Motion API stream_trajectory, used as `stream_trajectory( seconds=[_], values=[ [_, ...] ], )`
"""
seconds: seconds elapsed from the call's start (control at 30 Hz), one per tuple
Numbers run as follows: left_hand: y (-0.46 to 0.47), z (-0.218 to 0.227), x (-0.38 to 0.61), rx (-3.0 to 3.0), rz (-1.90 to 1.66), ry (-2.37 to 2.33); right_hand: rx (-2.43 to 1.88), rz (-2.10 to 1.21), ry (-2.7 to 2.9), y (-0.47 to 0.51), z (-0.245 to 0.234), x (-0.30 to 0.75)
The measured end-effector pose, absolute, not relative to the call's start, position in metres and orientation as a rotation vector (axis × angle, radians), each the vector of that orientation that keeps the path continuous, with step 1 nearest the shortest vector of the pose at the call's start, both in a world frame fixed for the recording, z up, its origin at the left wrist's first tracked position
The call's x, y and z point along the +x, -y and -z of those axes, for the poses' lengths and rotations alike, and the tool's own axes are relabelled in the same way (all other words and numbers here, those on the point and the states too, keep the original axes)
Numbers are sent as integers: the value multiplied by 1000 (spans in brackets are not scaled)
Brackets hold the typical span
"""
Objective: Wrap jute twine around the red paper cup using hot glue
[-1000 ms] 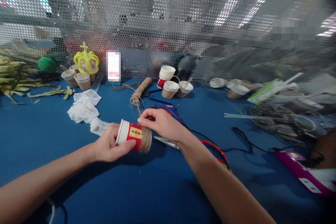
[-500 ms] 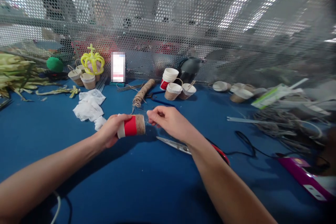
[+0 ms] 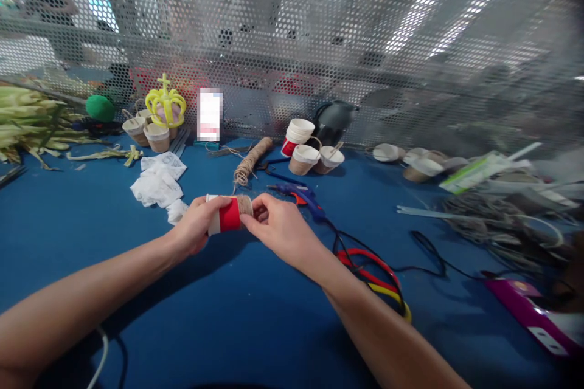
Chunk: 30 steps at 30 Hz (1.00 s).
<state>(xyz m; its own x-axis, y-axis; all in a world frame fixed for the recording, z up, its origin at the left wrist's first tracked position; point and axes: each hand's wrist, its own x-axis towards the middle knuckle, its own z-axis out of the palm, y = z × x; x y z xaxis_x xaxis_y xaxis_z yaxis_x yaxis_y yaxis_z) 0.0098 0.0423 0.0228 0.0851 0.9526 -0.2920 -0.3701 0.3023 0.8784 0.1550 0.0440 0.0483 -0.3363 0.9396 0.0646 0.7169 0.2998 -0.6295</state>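
My left hand (image 3: 195, 228) is closed around the rim end of a red paper cup (image 3: 229, 217) held on its side above the blue table (image 3: 255, 316). Brown twine is wound round the cup's base end. My right hand (image 3: 278, 228) pinches the twine against that wrapped end, fingers closed. A strand runs from the cup back to a twine spool (image 3: 252, 158) lying behind it.
A blue glue gun (image 3: 303, 196) with red and yellow cables lies right of my hands. White tissue (image 3: 157, 185) sits to the left. Paper cups (image 3: 303, 149), a yellow crown (image 3: 165, 106), green leaves (image 3: 27, 124) and a mesh screen (image 3: 292, 42) line the back. Cords and clutter fill the right.
My right hand has come back to the cup's wrapped end from a little to its right. The scissors seen near my wrist are hidden now, and the glue gun shows.
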Motion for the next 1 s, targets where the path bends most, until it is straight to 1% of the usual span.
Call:
stream_trajectory(
  seconds=[0.87,1.0],
  values=[
    [-44,-12,8,781,-1130,-1086,-1525,-660,2117,-43,-44,152],
    [-43,-15,10,773,-1135,-1060,-1485,-777,2103,-46,-49,158]
  ],
)
